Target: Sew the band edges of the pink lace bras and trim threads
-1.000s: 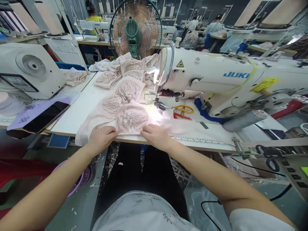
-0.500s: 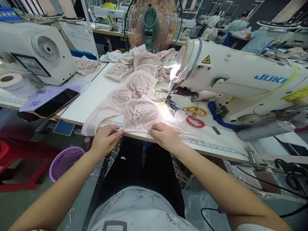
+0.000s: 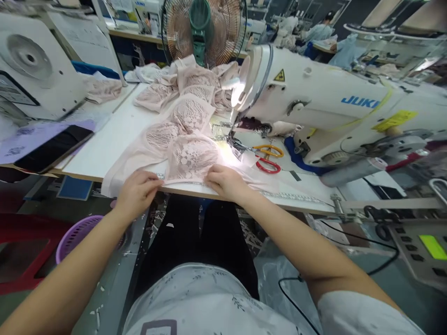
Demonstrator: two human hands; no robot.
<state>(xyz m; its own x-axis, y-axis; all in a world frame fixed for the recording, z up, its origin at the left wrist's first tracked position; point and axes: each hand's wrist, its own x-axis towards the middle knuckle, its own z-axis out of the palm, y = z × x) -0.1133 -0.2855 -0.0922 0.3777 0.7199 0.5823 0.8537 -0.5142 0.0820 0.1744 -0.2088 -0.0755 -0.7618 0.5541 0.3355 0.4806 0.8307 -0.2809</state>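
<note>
A pale pink lace bra (image 3: 192,157) lies at the front edge of the white table, by the lit needle area of a JUKI sewing machine (image 3: 314,95). My left hand (image 3: 138,191) pinches the fabric edge at the left of the nearest cup. At that cup's lower right, my right hand (image 3: 225,182) has its fingers closed on the same bottom edge. A printed ruler strip shows partly under the fabric. More lace bras (image 3: 197,77) are heaped behind. Red-handled scissors (image 3: 268,165) and orange-handled ones (image 3: 268,150) rest right of the needle.
A black phone (image 3: 54,148) lies on purple paper at the left, near a second machine (image 3: 38,65). Behind the heap stands a fan (image 3: 204,32). Below the table are a purple basket (image 3: 75,235) and a red stool (image 3: 28,246). A person (image 3: 319,30) sits far back.
The view has swung to the right, so the table and machine appear further left. Both hands keep their hold on the fabric edge, with little visible movement over the table.
</note>
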